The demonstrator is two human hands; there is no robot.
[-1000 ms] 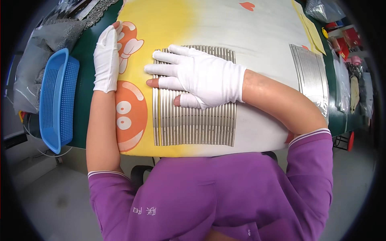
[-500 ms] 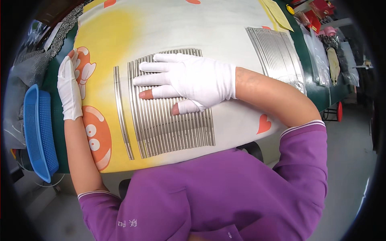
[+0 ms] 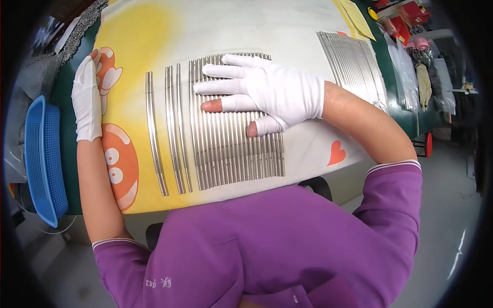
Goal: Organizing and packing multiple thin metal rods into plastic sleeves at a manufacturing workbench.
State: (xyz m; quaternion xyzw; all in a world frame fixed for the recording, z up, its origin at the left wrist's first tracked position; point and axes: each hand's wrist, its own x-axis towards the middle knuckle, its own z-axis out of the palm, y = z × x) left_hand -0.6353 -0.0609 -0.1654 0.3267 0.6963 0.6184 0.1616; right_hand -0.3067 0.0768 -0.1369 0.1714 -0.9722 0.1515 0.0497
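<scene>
Gloved in white with bare thumb and index tips, my right hand (image 3: 262,95) lies flat, fingers spread, across a row of thin silver metal rods (image 3: 239,154). The rods lie side by side on a printed cloth (image 3: 303,159). Left of that row, a few rods (image 3: 174,133) lie apart with gaps between them, and a separate pair (image 3: 155,133) lies farther left. My left hand (image 3: 87,102), also in a white glove, rests on its edge at the cloth's left border, fingers stretched out and holding nothing visible.
Another row of silver rods (image 3: 354,69) lies at the cloth's far right. A blue plastic basket (image 3: 43,159) stands left of the table. Yellow paper (image 3: 358,19) lies at the far right corner. Plastic bags (image 3: 405,72) and red boxes (image 3: 411,15) crowd the right side.
My right hand has slid rightward with the main row of rods under it. A few rods have separated from the row's left side. My left hand stays at the cloth's left border.
</scene>
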